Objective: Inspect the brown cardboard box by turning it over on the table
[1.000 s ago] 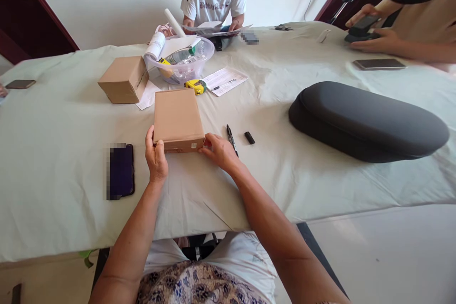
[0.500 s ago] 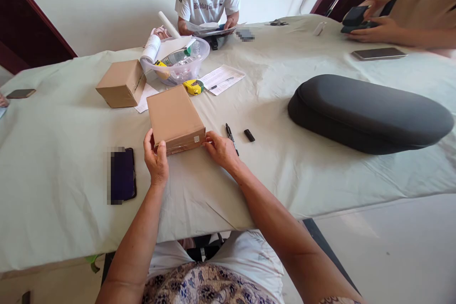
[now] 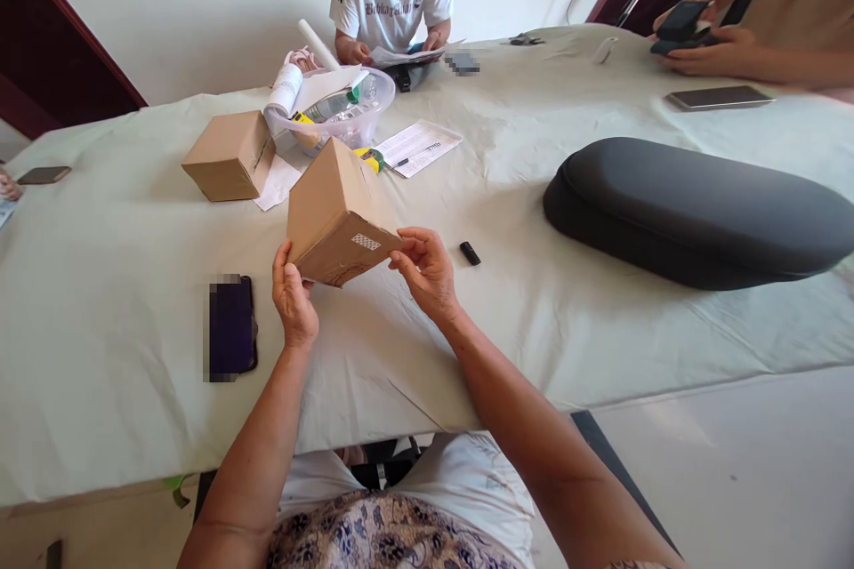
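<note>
Left hand (image 3: 294, 307) clamped on box (image 3: 335, 227), left edge; right hand (image 3: 425, 274) pinching its right corner; box tilted between them.

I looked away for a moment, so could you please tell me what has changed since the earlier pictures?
The held cardboard box has rolled leftward, its right side now raised. The left hand and right hand keep hold of it, the right rising with it. The marker no longer shows; the right hand covers where it lay. The marker cap, dark phone and other cardboard box stayed put.
</note>
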`<state>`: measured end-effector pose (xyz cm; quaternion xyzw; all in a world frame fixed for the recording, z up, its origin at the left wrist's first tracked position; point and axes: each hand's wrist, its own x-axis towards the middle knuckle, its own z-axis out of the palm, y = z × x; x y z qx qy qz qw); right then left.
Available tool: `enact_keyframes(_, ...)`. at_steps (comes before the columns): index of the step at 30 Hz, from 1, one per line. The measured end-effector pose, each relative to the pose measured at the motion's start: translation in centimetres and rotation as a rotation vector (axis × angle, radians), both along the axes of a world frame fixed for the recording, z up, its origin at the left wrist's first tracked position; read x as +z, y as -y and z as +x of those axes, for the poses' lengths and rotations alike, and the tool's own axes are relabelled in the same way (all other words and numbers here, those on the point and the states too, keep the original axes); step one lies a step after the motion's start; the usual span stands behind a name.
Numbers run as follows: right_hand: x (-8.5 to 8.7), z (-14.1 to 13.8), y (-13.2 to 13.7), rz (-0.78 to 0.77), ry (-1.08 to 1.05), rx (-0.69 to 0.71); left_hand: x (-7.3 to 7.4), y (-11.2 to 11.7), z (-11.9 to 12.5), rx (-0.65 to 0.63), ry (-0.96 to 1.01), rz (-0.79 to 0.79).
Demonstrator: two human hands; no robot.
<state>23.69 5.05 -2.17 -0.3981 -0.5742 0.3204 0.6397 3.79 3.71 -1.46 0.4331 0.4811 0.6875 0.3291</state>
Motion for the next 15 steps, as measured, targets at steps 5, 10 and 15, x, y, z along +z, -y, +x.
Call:
enact_keyframes(5, -0.5, -0.8, 0.0, -0.069, -0.016, 0.028, -0.2, 0.8, 1.2, -0.158, 0.107, -0.074)
enact_keyframes(10, -0.2, -1.2, 0.1, -0.242, 0.139, 0.111, -0.1, 1.1, 2.1, -0.173, 0.210, -0.089)
enact_keyframes(15, 0.0, -1.4, 0.5, -0.299, 0.418, 0.116, -1.0, 0.4, 1.9, -0.154, 0.308, -0.148)
